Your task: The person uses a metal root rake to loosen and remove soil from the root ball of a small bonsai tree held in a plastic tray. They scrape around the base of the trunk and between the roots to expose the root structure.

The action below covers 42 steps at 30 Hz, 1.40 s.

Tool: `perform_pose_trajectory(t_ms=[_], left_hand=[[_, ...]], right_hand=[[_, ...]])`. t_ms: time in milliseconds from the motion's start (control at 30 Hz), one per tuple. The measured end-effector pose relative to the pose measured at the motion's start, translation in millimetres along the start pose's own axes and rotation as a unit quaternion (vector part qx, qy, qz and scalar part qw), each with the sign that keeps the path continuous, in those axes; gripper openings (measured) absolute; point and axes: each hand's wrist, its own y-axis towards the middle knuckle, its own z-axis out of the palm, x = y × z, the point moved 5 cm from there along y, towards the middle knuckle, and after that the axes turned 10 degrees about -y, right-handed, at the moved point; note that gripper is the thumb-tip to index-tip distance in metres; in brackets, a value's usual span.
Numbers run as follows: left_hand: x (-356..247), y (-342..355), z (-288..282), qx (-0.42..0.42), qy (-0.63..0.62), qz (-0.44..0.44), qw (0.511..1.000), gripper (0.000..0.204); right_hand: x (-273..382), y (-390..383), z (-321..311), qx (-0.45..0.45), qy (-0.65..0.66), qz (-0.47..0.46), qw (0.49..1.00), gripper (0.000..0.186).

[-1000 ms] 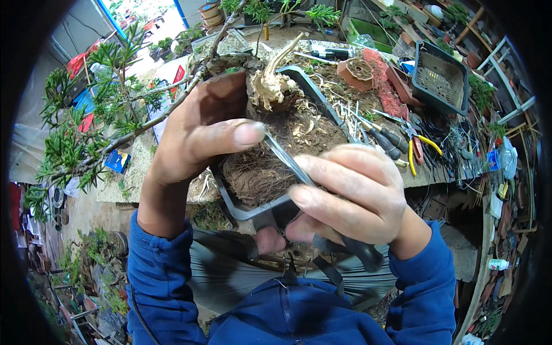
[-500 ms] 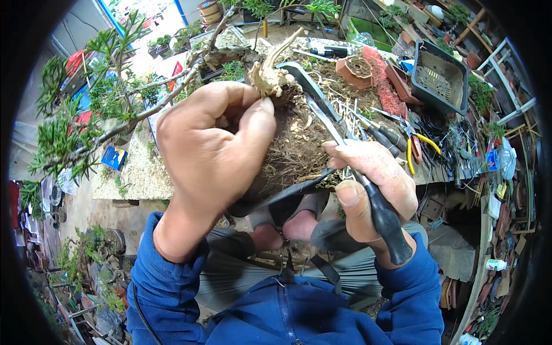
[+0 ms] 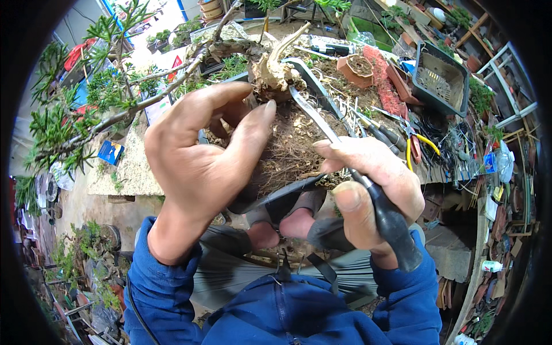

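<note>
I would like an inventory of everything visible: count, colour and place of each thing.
Table: one, pale, middle
Tree: one, green and brown, upper left
Black pot: one, black, centre
Root ball: one, brown, in the black pot
Tool: one, black-handled, tip near tree's base
Pliers: one pair, yellow-handled, right
Faceted clay pot: one, reddish, upper right
Slotted tray: one, black, upper right
Packet: one, blue, left
Edge clutter: uncountable, mixed, both sides
Left hand: one, bare, beside tree's base
Right hand: one, bare, around the tool
</note>
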Motion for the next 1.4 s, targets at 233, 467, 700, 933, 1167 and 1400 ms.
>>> perform_pose_trajectory(t_ms=[233,467,700,933,1167,1400], left_hand=[[-20,17,13,0.044,0.12,0.112,0.985,0.016],[-25,14,16,0.026,0.116,0.138,0.983,0.009],[-27,14,19,0.015,0.142,0.107,0.984,0.008],[-16,11,5,-0.04,0.109,0.173,0.978,0.006],[-16,4,17,0.067,0.161,-0.045,0.984,0.062],[10,22,10,0.219,0.022,-0.157,0.963,0.06]], right_hand=[[4,-13,-3,-0.013,0.025,0.046,0.999,0.033],[10,-28,-6,0.015,-0.002,0.017,1.0,0.034],[14,-35,-3,0.035,0.002,0.029,0.999,0.036],[-7,-9,-10,0.008,0.052,0.072,0.996,0.043],[-72,44,-17,0.018,0.338,0.273,0.901,0.024],[-103,80,7,0.141,0.374,0.305,0.865,0.022]])
